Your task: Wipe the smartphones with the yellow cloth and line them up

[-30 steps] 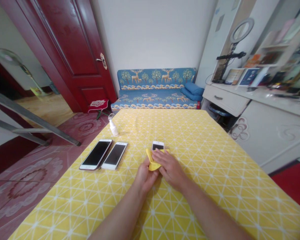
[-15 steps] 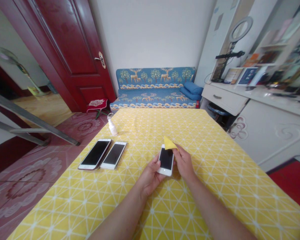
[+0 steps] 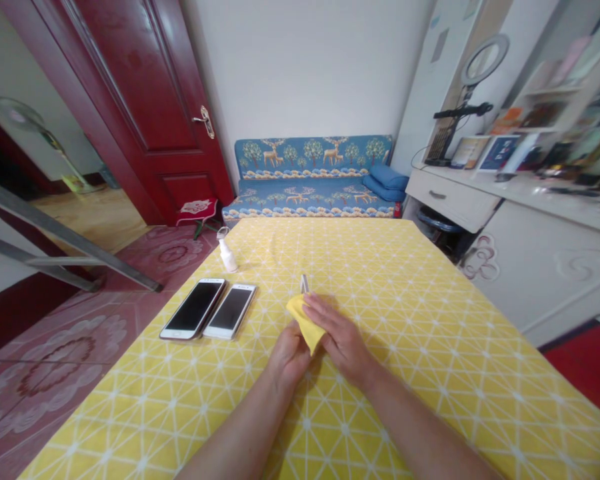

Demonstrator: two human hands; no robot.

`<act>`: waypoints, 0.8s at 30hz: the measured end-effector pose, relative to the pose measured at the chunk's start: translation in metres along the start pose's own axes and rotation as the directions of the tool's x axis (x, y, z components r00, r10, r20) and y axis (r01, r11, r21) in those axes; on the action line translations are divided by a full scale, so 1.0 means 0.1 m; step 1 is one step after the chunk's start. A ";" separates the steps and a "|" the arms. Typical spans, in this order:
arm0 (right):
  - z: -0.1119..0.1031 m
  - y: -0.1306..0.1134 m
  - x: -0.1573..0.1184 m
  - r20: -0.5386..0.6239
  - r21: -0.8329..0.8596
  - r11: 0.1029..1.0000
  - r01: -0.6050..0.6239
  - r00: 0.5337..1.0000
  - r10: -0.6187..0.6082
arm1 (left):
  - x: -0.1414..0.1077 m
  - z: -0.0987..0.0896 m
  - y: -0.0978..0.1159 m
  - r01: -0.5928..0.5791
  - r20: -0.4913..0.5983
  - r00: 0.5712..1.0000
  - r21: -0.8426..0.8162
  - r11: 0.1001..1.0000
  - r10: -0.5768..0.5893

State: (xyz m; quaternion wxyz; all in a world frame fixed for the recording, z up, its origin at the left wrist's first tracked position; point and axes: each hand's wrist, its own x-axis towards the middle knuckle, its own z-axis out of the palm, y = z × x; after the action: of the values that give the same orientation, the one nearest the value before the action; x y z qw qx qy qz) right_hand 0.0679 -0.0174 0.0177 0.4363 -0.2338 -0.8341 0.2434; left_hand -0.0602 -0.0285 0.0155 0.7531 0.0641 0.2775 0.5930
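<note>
A white phone [image 3: 305,284] is held on edge above the table, with only its far end showing past a yellow cloth [image 3: 307,325]. My left hand [image 3: 289,352] is closed round the phone's near end, partly behind the cloth. Fingers of my right hand [image 3: 341,335] press the cloth against the phone's side. Two more phones lie side by side to the left: a larger one [image 3: 194,308] with a dark screen, and a smaller white one [image 3: 230,311]. Behind them stands a small white spray bottle [image 3: 227,256].
The table has a yellow patterned cloth [image 3: 180,413]. Beyond it is a blue patterned sofa [image 3: 310,180]. A white cabinet [image 3: 540,260] stands on the right, and a metal frame [image 3: 75,243] is on the left beside a red door [image 3: 145,87].
The held phone has turned from face-up to on edge and shifted left. My right hand has moved left with the yellow cloth, which now covers much of the phone.
</note>
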 end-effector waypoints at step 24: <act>-0.02 0.15 -0.03 -0.111 -0.260 0.956 -0.137 0.988 0.112 | -0.12 0.01 -0.21 0.013 0.124 0.990 0.420 0.907 -0.072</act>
State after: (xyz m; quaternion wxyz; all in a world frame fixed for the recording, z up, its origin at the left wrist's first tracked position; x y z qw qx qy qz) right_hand 0.0734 -0.0071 0.0079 0.4238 -0.3538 -0.8212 0.1444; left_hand -0.0435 -0.0460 0.0112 0.7519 0.2584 0.3470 0.4974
